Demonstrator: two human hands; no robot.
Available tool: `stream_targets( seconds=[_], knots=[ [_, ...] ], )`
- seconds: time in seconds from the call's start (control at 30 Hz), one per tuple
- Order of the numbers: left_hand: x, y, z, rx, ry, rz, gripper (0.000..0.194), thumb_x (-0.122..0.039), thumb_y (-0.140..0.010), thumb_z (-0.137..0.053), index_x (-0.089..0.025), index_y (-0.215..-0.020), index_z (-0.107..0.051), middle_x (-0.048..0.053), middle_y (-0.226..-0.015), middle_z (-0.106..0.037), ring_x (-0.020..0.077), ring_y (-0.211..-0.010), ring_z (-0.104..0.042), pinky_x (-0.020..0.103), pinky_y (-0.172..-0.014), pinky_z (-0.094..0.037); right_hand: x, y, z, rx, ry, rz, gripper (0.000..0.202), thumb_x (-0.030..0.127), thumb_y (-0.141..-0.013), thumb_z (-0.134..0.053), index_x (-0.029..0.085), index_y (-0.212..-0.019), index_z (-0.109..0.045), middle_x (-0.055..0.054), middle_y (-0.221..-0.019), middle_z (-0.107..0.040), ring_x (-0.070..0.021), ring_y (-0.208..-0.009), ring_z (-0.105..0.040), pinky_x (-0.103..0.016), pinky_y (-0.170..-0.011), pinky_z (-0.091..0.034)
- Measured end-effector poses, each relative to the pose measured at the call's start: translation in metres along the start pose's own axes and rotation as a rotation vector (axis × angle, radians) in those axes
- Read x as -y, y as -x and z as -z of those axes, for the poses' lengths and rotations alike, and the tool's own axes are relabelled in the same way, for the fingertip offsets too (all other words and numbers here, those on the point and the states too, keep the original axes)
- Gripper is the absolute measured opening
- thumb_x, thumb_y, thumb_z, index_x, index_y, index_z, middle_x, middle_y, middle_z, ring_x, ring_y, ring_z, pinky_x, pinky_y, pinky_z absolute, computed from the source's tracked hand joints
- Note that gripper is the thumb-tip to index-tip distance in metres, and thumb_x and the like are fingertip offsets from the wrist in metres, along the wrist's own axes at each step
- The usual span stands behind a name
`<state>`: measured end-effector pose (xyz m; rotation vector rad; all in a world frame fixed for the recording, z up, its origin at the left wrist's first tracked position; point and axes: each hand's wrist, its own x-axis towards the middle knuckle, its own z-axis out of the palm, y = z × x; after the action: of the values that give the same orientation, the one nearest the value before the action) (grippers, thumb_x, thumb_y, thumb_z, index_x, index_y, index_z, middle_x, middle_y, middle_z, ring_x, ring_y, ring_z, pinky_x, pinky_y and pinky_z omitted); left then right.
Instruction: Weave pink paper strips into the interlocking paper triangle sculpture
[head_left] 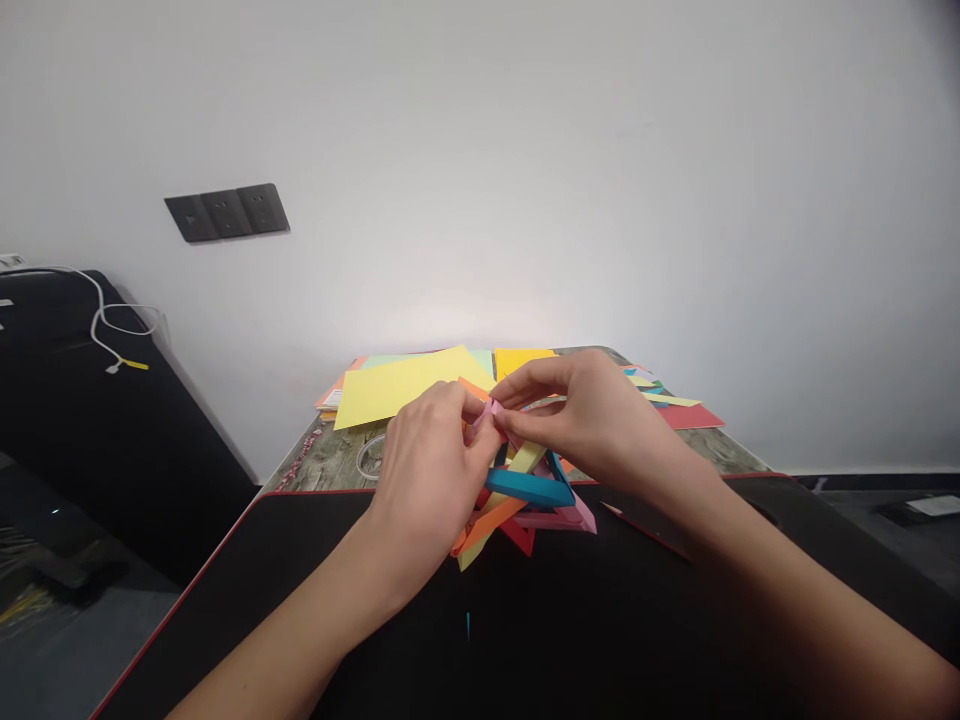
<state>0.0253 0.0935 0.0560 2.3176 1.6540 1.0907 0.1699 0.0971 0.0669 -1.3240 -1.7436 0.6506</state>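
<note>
A paper model of interlaced blue, yellow, orange, red and pink folded strips is held above the black mat, at the middle of the view. My left hand is closed on its upper left part, with thumb and index finger pinching a pink paper piece. From the right, my right hand pinches the same pink piece at the top of the model, thumb and fingertips close to the left thumb. The fingers hide part of the model's left and upper sides.
Yellow sheets and other coloured paper lie at the back of the table. Colored strips and a red sheet are at back right. A pencil and a thin blue scrap rest on the black mat.
</note>
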Motion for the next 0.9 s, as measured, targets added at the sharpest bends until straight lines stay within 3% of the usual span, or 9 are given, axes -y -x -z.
stream_targets(
  seconds=[0.2, 0.5, 0.9],
  knots=[
    [-0.002, 0.0, -0.003, -0.044, -0.1, -0.04, 0.012, -0.017, -0.082, -0.058, -0.016, -0.072, -0.063, 0.002, -0.069, -0.065, 0.0162, -0.061, -0.059, 0.029, -0.057, -0.042, -0.002, 0.0, 0.0, -0.011, 0.015, 0.046, 0.009, 0.013, -0.073, -0.065, 0.018, -0.077, -0.072, -0.005, -0.081, -0.075, -0.0196, -0.08, -0.071, -0.026, -0.063, -0.059],
    [0.001, 0.003, -0.01, -0.111, -0.24, -0.107, 0.015, -0.02, -0.085, -0.054, -0.015, -0.072, -0.06, 0.003, -0.068, -0.064, 0.0163, -0.057, -0.057, 0.029, -0.053, -0.038, -0.001, 0.001, -0.001, -0.03, 0.038, 0.053, 0.008, 0.015, -0.073, -0.065, 0.019, -0.076, -0.071, -0.004, -0.082, -0.075, -0.0189, -0.077, -0.071, -0.025, -0.059, -0.057],
    [-0.002, 0.002, -0.006, -0.073, -0.251, -0.137, 0.018, -0.016, -0.084, -0.052, -0.015, -0.07, -0.063, 0.002, -0.066, -0.06, 0.0147, -0.056, -0.053, 0.027, -0.053, -0.036, -0.002, 0.001, -0.001, -0.019, 0.024, 0.046, 0.009, 0.015, -0.074, -0.065, 0.018, -0.079, -0.071, -0.005, -0.085, -0.075, -0.0195, -0.082, -0.071, -0.026, -0.062, -0.058]
  ],
)
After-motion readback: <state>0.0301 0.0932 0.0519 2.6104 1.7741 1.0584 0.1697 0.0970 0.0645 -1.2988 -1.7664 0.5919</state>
